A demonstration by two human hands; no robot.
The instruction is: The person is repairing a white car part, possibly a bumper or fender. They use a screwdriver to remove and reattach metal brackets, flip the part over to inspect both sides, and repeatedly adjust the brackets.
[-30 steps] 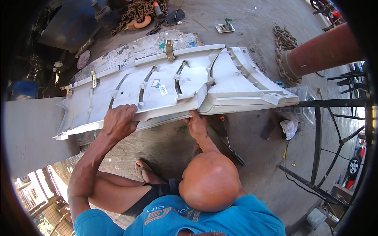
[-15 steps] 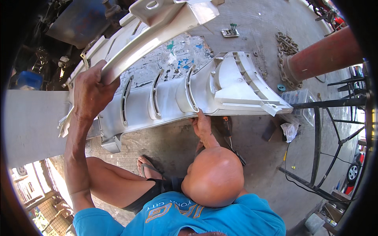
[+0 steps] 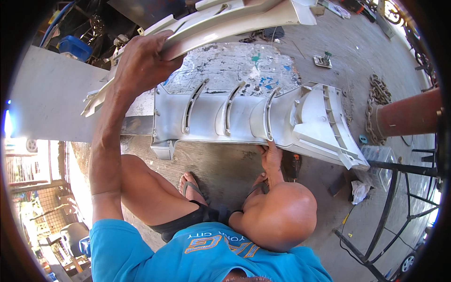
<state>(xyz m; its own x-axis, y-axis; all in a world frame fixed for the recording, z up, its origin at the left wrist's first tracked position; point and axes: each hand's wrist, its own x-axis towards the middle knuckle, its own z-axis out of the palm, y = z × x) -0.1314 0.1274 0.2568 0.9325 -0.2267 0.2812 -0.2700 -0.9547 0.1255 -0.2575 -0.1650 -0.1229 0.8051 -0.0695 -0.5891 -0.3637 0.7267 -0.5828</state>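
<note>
My left hand (image 3: 157, 58) is closed on a white plastic panel (image 3: 225, 29), holding it raised at an angle toward the top of the view. Below it a second white panel (image 3: 243, 113) with curved slots and a ribbed right end (image 3: 324, 127) lies across a paint-marked board (image 3: 225, 61) and a black metal support at the right. My right hand (image 3: 271, 160) grips that panel's near edge from underneath; some of its fingers are hidden. An orange-and-black screwdriver (image 3: 295, 165) lies on the ground just right of it.
A large red cylinder (image 3: 404, 117) with a rusty chain (image 3: 378, 89) stands at the right, near a clear bin (image 3: 378, 183) and a black tube frame (image 3: 387, 216). A grey sheet (image 3: 61, 98), a blue container (image 3: 75, 48) and a small tray (image 3: 322, 61) surround the panels.
My left hand has lifted the top panel up and away, uncovering the slotted panel and more of the board. My right hand stays at the near edge. The whole view has also shifted.
</note>
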